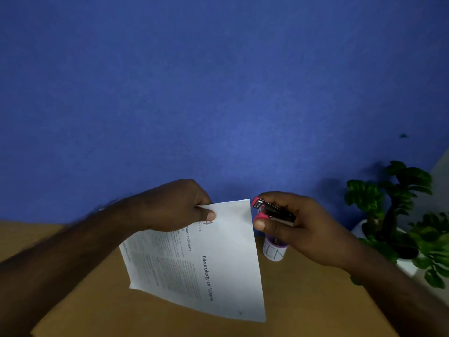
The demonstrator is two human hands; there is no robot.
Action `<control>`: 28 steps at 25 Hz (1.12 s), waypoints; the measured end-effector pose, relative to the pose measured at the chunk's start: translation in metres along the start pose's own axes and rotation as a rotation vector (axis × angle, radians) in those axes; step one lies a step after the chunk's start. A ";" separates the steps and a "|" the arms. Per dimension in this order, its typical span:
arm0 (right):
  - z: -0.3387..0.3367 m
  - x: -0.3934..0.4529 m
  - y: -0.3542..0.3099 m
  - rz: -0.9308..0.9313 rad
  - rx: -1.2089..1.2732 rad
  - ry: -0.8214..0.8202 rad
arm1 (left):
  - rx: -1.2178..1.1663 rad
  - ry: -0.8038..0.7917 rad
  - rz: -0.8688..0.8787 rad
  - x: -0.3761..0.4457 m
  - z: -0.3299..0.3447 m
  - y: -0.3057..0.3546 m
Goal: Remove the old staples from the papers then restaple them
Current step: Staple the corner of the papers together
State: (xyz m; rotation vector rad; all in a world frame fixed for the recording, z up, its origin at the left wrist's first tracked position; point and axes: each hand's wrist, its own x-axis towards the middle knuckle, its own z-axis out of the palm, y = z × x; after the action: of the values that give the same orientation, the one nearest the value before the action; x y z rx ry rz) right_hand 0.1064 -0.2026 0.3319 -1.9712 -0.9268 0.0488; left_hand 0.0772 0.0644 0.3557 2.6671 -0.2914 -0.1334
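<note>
L hand (184,205) pinches the papers (213,259) at their top edge, thumb on the printed face; sheets held up off the desk (303,300), lower corner hanging toward 5 o'clock. R hand (298,227) grasps the pink stapler (267,211), its mouth just beside the papers' top corner at 3 o'clock, apart from it. No staple visible at that corner. Judgement: old staple prob. out, restapling not yet done. Small cup (274,250) and plant (401,215) stand at 3 o'clock of the sheets.
</note>
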 end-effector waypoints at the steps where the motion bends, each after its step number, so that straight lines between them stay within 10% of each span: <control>1: -0.002 0.001 -0.003 -0.004 -0.014 -0.003 | 0.014 0.004 0.005 -0.001 -0.001 0.002; 28: -0.007 0.012 -0.037 0.011 -0.295 -0.095 | 0.091 -0.067 0.006 -0.007 -0.006 0.030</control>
State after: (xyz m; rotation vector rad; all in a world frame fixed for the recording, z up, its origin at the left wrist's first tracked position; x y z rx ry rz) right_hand 0.0962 -0.1899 0.3678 -2.2621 -1.0315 0.0124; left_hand 0.0654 0.0425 0.3749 2.7550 -0.3346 -0.2133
